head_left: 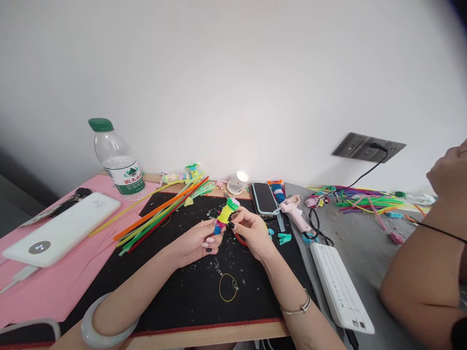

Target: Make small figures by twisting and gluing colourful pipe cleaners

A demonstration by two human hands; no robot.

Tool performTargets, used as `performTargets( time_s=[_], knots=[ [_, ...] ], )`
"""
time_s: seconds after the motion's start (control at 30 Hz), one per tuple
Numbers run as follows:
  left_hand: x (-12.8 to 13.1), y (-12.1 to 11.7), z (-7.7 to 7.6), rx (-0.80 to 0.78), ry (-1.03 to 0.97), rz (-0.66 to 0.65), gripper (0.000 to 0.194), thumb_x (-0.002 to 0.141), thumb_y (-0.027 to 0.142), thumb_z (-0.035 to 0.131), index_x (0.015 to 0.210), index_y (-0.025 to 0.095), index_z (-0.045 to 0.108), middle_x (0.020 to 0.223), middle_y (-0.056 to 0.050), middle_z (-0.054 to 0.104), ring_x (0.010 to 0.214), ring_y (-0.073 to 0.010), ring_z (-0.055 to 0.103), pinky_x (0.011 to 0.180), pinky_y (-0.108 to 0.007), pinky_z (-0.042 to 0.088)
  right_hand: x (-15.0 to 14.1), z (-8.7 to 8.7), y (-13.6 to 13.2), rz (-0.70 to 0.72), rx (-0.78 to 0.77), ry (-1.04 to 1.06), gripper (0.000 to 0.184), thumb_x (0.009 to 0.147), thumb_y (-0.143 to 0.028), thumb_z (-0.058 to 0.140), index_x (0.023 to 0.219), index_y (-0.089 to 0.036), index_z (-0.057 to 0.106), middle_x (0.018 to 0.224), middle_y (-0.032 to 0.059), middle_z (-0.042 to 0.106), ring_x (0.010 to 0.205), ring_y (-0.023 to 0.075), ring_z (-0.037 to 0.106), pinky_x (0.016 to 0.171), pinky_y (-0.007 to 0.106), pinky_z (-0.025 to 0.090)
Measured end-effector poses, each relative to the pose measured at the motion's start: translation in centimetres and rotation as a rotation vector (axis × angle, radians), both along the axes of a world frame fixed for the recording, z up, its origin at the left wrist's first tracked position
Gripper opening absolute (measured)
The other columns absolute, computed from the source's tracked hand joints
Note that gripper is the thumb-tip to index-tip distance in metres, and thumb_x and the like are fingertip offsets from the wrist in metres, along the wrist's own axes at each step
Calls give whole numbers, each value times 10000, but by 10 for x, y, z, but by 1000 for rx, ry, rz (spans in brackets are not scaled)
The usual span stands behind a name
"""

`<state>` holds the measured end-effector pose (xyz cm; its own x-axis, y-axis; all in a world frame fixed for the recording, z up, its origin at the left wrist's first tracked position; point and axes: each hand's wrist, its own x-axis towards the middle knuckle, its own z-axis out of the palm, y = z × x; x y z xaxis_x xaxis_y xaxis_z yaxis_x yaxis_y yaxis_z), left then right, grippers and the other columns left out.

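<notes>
Over the black mat [175, 296] I hold a small pipe-cleaner figure [226, 214] upright, slightly tilted. It is wrapped in bands of green, yellow, magenta and blue. My left hand [199, 240] is closed around its blue lower end. My right hand [251, 231] pinches the figure's right side with thumb and finger; the exact spot between the fingertips is hidden. A red loop [241, 239] shows partly beneath my right hand. Below the hands lies a thin yellowish ring [228, 288] among scattered fluff bits.
Loose pipe cleaners [164, 211] lie left, beside a water bottle [120, 160] and a white power bank [62, 228]. On the right are a phone [264, 198], a pink glue gun [295, 214] and a power strip [341, 287]. Another person's arm [426, 257] rests far right.
</notes>
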<state>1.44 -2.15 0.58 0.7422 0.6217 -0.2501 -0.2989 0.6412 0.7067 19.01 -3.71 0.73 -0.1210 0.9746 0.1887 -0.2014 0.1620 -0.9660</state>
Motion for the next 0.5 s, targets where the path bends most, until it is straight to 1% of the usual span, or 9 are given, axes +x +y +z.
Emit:
performTargets(
  time_s=[0.07,0.17,0.33,0.5],
  knots=[
    [0,0,0,-13,-6,-10,186,900,305,525,797,152,504,532,90,300,449,-34,158,484,-174,231,-1,0,-1,24,-15,30,145,693,-250,754,650,-188,631,928,39,604,918,174,558,871,319,406],
    [-1,-1,0,-19,-17,-32,182,897,311,532,801,158,510,529,88,298,448,-37,174,487,-174,243,-1,-2,-2,40,-40,68,177,679,-264,767,657,-190,608,933,42,615,891,175,566,839,317,423],
    [0,-2,1,16,-5,-88,202,889,316,536,757,165,512,490,76,319,441,-50,221,495,-181,287,-3,-1,-5,69,-95,164,217,652,-276,787,658,-200,584,819,18,616,761,149,559,739,291,439],
    [0,-4,3,46,23,-111,219,860,358,571,755,176,510,475,67,381,432,-58,267,518,-209,342,-5,1,-7,87,-119,235,232,648,-292,793,655,-194,582,765,5,627,717,137,562,716,280,431]
  ],
)
